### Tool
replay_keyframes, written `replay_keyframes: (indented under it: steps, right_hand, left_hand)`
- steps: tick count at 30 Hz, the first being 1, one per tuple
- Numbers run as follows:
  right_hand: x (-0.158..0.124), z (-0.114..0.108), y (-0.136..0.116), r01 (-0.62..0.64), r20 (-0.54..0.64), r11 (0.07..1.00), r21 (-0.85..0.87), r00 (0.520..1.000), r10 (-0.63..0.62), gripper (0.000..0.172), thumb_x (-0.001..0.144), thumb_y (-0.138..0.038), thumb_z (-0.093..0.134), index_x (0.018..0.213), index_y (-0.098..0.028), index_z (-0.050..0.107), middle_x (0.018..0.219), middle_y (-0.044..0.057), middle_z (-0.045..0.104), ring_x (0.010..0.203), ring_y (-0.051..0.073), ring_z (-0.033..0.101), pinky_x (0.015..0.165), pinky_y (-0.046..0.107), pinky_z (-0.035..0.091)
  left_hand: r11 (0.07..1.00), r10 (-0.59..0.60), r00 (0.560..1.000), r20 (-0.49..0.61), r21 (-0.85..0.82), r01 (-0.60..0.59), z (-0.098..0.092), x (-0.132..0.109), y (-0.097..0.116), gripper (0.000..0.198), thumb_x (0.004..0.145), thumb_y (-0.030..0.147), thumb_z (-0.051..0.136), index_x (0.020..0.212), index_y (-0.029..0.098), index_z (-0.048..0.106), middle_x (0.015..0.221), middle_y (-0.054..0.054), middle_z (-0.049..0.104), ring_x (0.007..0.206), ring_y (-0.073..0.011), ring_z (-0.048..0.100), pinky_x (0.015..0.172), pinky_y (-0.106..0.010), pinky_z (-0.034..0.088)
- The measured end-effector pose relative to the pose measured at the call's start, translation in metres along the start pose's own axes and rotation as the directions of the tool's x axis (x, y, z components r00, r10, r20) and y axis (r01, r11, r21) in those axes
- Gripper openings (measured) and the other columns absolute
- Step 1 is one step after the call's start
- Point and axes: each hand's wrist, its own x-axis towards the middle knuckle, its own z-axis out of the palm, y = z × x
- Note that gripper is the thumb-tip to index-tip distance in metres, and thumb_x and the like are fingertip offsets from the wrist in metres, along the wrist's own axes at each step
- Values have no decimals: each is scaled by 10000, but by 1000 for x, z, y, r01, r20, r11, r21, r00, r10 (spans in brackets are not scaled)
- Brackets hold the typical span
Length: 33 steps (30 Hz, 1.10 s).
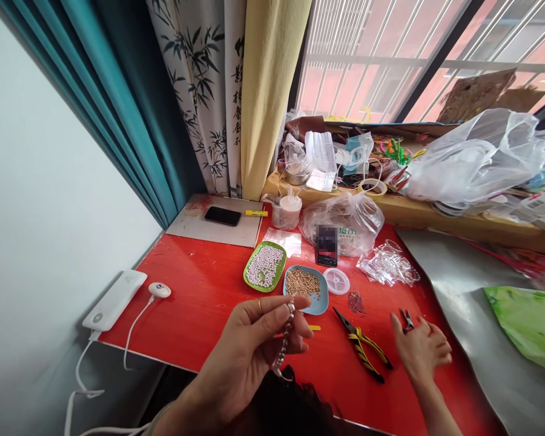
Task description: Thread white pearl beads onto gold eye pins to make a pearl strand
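Teal curtains (95,79), a bamboo-printed panel (193,72) and a yellow drape (272,66) fill the upper left of the frame, beside a barred window (367,72) at upper right. Below them, a red tabletop (181,303) spans the lower middle, with a grey sheet (454,290) along its right side. One large clear plastic bag (481,151) lies on the cluttered sill at right.

At lower centre, the left hand (254,345) pinches a beaded strand (287,333) between thumb and fingers, letting it hang across the palm side. At lower right, the right hand (420,351) has its fingers loosely spread around small pliers (407,322); whether it grips them cannot be told. Between the hands lie yellow-and-black long-nose pliers (355,334), their handles apart.

Near the centre, a green tray (263,289) holds pale pearly beads (264,266); just right of it, a blue tray (318,304) holds smaller gold beads (302,283).
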Motion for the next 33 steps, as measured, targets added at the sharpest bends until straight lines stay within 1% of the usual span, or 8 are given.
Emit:
replay_keyframes:
  steps: [3,6,8,10,13,18,27,33]
  right_hand:
    - [-35,0,-42,114,292,954,277,936,-196,458,900,-399,407,1253,-113,468,1339,180,447,1283,307,349,1047,514,255]
    - [-90,-2,-84,78,608,840,538,655,-450,478,875,-530,396,1082,-159,617,1095,115,652,1082,241,570,962,400,406]
    - [-125,-5,-107,-4,701,781,624,444,-558,479,840,-569,449,1039,-187,658,988,85,691,990,223,614,918,393,438]
    - [-148,-9,-123,-85,741,757,648,300,-600,402,787,-533,572,978,-197,684,843,54,700,851,195,638,843,371,471]
    - [-161,-15,-134,-199,781,757,623,217,-586,277,760,-427,659,879,-179,696,594,-20,591,563,99,556,609,250,470]
    - [-154,-22,-137,-350,849,783,514,78,-522,271,767,-410,651,852,-158,707,493,-82,403,362,13,275,354,161,238]
    - [-143,-44,-143,-328,866,811,485,54,-497,209,803,-339,645,872,-146,681,540,-40,558,360,-3,302,354,156,182]
    - [-145,-71,-152,-248,852,815,524,152,-501,251,810,-398,629,811,-148,649,524,-36,564,348,-9,259,323,136,126]
  left_hand:
    - [979,-20,1000,-9,-203,18,2,13,2,116,802,97,636,857,53,728,666,-60,689,625,-90,656,637,-153,553]
    - [919,-43,994,-98,-395,1,4,28,8,333,933,89,398,841,66,717,676,-73,677,646,-90,664,688,-177,569]
    - [890,-21,989,-148,-453,-49,3,38,12,443,969,106,279,852,79,706,674,-72,673,637,-88,666,684,-179,572]
    - [877,29,984,-175,-468,-109,0,45,17,465,979,130,249,861,93,697,679,-64,675,642,-91,668,696,-190,574]
    - [874,98,977,-190,-452,-176,-9,50,26,488,982,150,240,800,101,689,657,-54,672,637,-98,666,696,-208,580]
    - [850,183,967,-178,-466,-247,-24,49,39,543,983,139,187,729,110,667,598,-35,649,595,-82,646,664,-176,564]
    - [810,332,922,-198,-441,-387,-43,41,54,535,990,167,160,760,168,642,643,-5,679,608,-59,657,682,-138,549]
    - [791,387,914,-123,-465,-397,-37,27,64,475,996,226,196,774,178,613,655,18,688,608,-49,653,649,-131,545]
